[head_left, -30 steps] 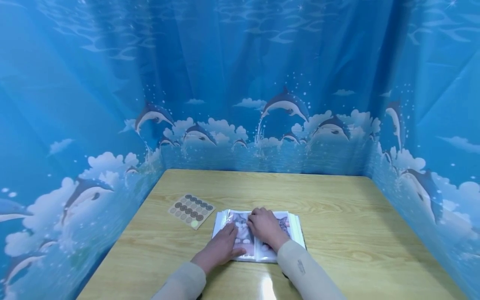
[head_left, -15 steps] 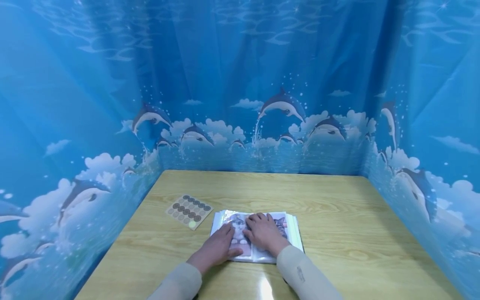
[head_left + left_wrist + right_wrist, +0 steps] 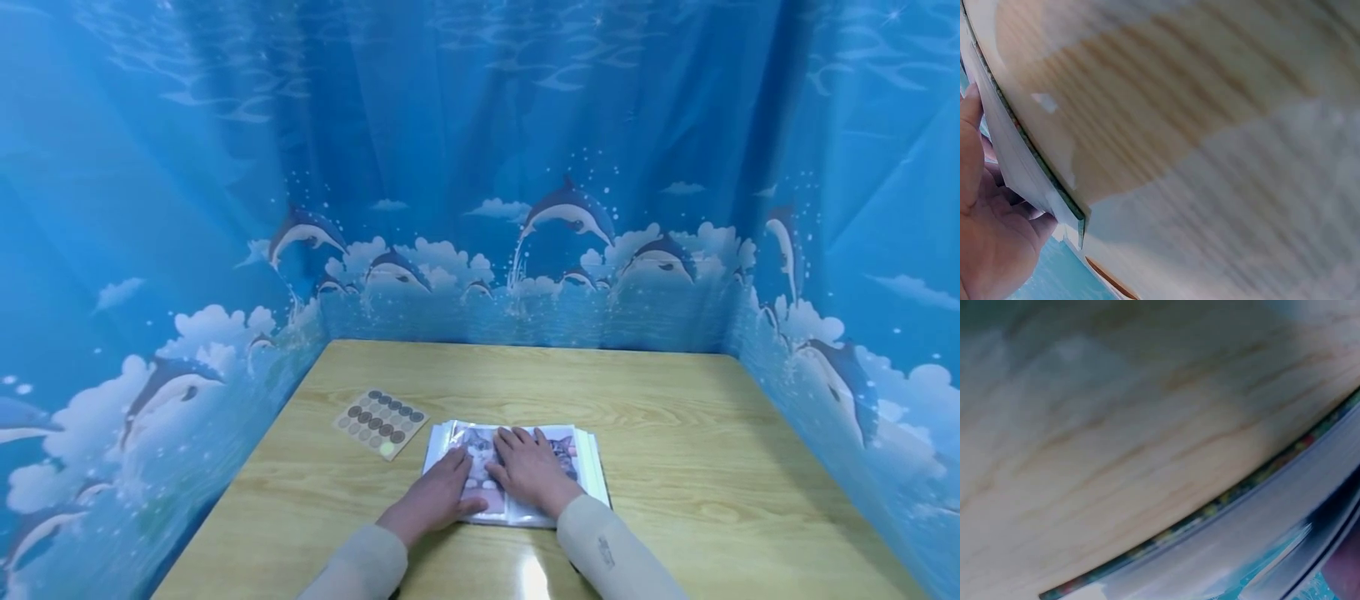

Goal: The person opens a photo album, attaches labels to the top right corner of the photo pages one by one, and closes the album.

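Note:
An opened photo album (image 3: pixel 595 471) lies on the wooden table, with a cat picture (image 3: pixel 478 467) under a glossy sleeve on its left page. Another cat picture (image 3: pixel 564 454) shows on the right page, partly covered. My left hand (image 3: pixel 435 497) rests on the left page, its fingers extended and thumb near the lower edge. Flat across the middle and right page lies my right hand (image 3: pixel 529 468), fingers spread. In the left wrist view the left hand (image 3: pixel 994 231) is beside the album's page edges (image 3: pixel 1022 169). The right wrist view shows mainly the patterned cover edge (image 3: pixel 1222 503).
A sheet of round stickers (image 3: pixel 381 423), in dark and light rows with one pale green spot, lies left of the album on the table (image 3: pixel 675 417). A blue dolphin-print curtain (image 3: pixel 480 167) surrounds the table's back and sides.
My right hand's fingers, bunched near the album's middle a second ago, now lie spread and flat on the pages. The left hand stays about where it was.

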`<state>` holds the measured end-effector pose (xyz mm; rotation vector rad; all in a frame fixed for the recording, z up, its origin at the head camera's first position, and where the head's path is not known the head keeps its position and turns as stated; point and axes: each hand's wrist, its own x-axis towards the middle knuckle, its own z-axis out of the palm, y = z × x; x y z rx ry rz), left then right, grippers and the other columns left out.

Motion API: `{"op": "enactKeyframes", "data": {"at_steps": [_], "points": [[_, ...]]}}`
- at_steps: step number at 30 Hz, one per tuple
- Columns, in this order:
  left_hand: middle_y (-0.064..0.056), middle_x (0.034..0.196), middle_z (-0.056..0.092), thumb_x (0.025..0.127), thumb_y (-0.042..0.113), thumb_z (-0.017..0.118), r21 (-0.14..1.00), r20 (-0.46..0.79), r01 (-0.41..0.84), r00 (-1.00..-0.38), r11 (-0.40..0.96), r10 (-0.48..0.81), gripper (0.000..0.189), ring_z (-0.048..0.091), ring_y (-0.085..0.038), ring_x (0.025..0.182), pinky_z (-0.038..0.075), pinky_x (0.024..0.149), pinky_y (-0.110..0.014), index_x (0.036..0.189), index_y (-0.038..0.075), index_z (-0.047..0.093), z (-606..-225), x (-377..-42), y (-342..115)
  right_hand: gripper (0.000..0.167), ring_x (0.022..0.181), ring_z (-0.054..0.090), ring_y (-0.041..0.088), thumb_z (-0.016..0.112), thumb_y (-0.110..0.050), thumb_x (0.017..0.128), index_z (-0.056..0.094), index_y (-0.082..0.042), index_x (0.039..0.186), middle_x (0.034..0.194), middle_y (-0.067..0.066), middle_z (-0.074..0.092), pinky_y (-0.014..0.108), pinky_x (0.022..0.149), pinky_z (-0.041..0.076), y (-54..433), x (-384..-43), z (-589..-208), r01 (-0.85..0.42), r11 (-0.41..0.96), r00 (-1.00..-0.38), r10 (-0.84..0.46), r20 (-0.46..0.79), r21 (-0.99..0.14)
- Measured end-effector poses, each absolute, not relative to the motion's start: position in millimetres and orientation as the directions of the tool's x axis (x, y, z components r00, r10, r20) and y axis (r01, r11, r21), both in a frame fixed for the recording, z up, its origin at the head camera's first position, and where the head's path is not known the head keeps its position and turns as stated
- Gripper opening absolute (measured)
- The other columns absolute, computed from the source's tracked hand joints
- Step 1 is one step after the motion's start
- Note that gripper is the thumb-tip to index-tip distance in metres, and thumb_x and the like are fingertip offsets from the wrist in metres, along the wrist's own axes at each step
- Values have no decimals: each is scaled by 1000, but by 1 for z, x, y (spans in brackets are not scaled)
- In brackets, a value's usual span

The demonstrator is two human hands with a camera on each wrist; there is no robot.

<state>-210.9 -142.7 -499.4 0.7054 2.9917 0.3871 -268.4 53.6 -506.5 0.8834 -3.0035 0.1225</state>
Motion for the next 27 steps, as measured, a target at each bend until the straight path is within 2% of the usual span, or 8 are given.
{"op": "enactKeyframes", "data": {"at_steps": [8, 27], "points": [[-28, 154, 31, 92, 49, 63, 256, 5, 431, -896, 865, 444, 83, 31, -41, 142, 28, 116, -48, 145, -10, 39, -500, -213, -142, 65, 143, 32, 33, 36, -55, 103, 43, -10, 149, 154, 10, 41, 59, 117, 19, 53, -274, -508, -540, 837, -842, -537, 56, -92], [-27, 154, 31, 92, 52, 60, 230, 3, 411, -907, 882, 422, 83, 31, -41, 142, 28, 116, -49, 145, -9, 40, -502, -212, -141, 64, 144, 30, 36, 34, -56, 103, 45, -13, 148, 154, 8, 41, 61, 117, 16, 45, -275, -508, -482, 869, -875, -484, 9, -110]]}}
